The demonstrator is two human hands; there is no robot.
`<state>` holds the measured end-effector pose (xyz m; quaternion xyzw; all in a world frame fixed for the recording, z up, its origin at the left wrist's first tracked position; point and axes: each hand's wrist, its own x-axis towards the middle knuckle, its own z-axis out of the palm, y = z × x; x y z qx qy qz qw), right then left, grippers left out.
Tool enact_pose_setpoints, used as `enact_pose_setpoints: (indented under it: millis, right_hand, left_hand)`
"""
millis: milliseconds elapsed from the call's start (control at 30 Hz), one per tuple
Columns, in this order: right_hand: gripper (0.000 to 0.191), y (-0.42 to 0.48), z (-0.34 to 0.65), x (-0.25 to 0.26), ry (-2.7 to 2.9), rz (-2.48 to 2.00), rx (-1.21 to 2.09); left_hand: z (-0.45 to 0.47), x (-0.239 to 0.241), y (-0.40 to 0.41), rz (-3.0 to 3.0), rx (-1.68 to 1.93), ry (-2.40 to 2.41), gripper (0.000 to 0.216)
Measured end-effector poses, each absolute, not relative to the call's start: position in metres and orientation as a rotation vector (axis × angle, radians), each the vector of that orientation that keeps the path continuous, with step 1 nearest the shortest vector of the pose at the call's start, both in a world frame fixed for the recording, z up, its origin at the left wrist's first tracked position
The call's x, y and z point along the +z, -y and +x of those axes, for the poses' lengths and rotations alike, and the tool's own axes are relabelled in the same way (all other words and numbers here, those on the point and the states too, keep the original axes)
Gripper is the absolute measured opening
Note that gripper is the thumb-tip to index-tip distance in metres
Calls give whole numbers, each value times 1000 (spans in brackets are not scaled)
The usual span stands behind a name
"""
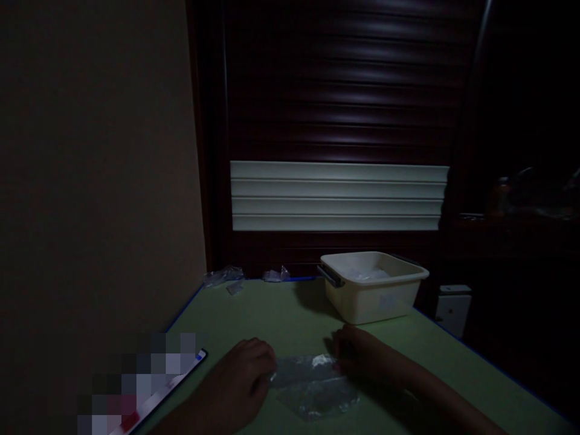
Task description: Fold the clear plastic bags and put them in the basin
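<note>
A clear plastic bag [312,386] lies flat on the green table [281,314] in front of me. My left hand [242,377] rests on the bag's left edge with its fingers curled down onto the plastic. My right hand [357,353] is at the bag's upper right corner, fingers closed on the plastic there. The room is dim and the fingertips are hard to make out.
A cream plastic tub [374,290] with pale contents stands at the back right of the table. Crumpled clear bags [224,277] lie along the far edge. A flat card or tablet [158,393] lies at the left edge. A wall stands left, a dark shutter behind.
</note>
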<state>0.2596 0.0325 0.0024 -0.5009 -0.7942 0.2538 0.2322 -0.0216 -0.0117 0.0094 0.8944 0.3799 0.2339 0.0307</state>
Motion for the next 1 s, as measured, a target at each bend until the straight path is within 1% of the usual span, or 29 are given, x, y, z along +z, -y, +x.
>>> enact_pose_setpoints:
  millis: [67, 200, 300, 367, 467, 567, 667, 700, 767, 900, 1000]
  right_hand:
    - [10, -31, 257, -3, 2163, -1334, 719]
    - [10, -23, 253, -4, 2099, -1200, 819]
    - [12, -18, 251, 1, 2033, -1080, 909]
    - [14, -16, 249, 4, 2011, -1064, 909]
    - [17, -13, 248, 5, 1956, -1047, 919]
    - [20, -11, 247, 3, 1870, -978, 1074]
    - [44, -11, 247, 1, 1873, -954, 1214]
    - [48, -11, 247, 0, 1888, -955, 1226]
    - [45, -12, 248, 0, 1906, -958, 1227]
    - [23, -12, 246, 2, 1925, -1010, 1196]
    - [15, -11, 246, 5, 1936, -1018, 1156]
  left_hand:
    - [-22, 5, 10, 2674, 750, -1295, 28]
    - [-24, -9, 3, 2497, 730, -1460, 50]
    - [-24, -16, -1, 2404, 768, -1462, 54]
    - [-23, -16, -3, 2366, 801, -1425, 57]
    - [-20, -13, -3, 2314, 834, -1379, 52]
    - [-18, -10, -2, 2283, 845, -1378, 40]
    - [-18, -9, -2, 2260, 844, -1393, 29]
    - [-18, -8, -2, 2242, 841, -1408, 26]
    - [-17, -8, -2, 2204, 836, -1441, 23]
    - [-18, -6, -2, 2154, 827, -1457, 20]
    - [-19, -6, -4, 2076, 817, -1443, 22]
